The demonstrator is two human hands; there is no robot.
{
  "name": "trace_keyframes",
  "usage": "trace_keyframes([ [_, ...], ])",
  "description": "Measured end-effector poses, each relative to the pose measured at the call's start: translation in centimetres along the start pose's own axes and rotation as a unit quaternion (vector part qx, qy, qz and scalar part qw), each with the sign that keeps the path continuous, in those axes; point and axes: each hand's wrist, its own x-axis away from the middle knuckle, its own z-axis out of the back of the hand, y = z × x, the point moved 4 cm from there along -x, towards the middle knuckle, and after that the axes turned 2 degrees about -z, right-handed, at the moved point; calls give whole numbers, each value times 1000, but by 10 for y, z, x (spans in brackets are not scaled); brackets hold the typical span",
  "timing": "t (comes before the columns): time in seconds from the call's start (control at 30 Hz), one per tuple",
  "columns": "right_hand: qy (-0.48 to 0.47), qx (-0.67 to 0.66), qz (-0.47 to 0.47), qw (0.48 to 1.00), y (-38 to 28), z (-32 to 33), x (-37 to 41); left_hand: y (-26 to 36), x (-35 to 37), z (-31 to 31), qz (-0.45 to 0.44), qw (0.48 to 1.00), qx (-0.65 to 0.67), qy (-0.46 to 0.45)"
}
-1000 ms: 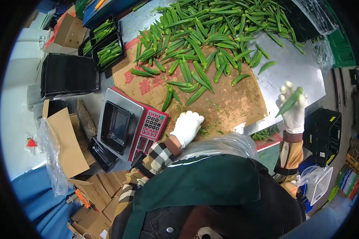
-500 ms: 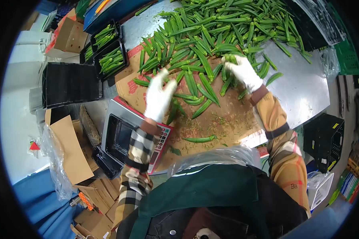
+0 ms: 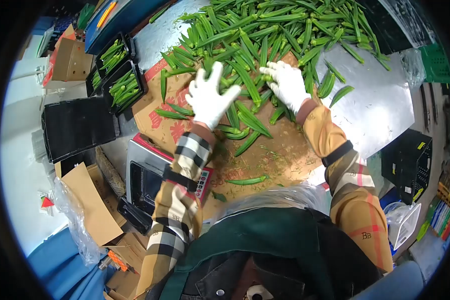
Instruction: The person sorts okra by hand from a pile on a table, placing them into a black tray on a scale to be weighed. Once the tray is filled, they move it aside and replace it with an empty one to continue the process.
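Observation:
My left hand (image 3: 210, 97), in a white glove, is spread palm down with its fingers apart at the near edge of the okra pile (image 3: 285, 25). My right hand (image 3: 287, 85), also gloved, is at the pile's near right part, its fingers closed around an okra pod (image 3: 266, 78), of which only a pale green end shows. Loose okra pods (image 3: 253, 120) lie between and below the hands on a flattened cardboard sheet (image 3: 280, 165). A single okra pod (image 3: 246, 181) lies nearer to me.
On the left stand black trays filled with okra (image 3: 125, 89) and a stack of empty black trays (image 3: 77, 122). A scale (image 3: 205, 182) with a black tray (image 3: 145, 172) on it sits beside my left forearm. A black crate (image 3: 407, 167) is at the right.
My left hand has moved up and right, its fingers spreading wider. My right hand has shifted left and slightly down. The view has shifted a little.

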Motion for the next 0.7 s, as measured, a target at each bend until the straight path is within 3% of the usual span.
trace_keyframes([
  [0.1,-3,8,55,998,-18,-9,49,48,49,-16,-119,991,-42,-35],
  [0.23,9,-35,85,996,-17,14,125,82,109,-13,-183,982,-4,-46],
  [0.3,15,-56,62,996,-8,27,151,85,137,-11,-184,980,0,-79],
  [0.43,8,-43,3,999,5,30,194,83,199,-22,-278,945,-19,-171],
  [0.6,-17,-68,-9,997,5,31,231,65,251,-37,-269,938,68,-210],
  [0.63,-21,-79,-17,997,6,32,234,60,252,-29,-230,944,143,-191],
  [0.7,73,-105,-51,991,4,39,229,45,247,-16,-127,944,239,-187],
])
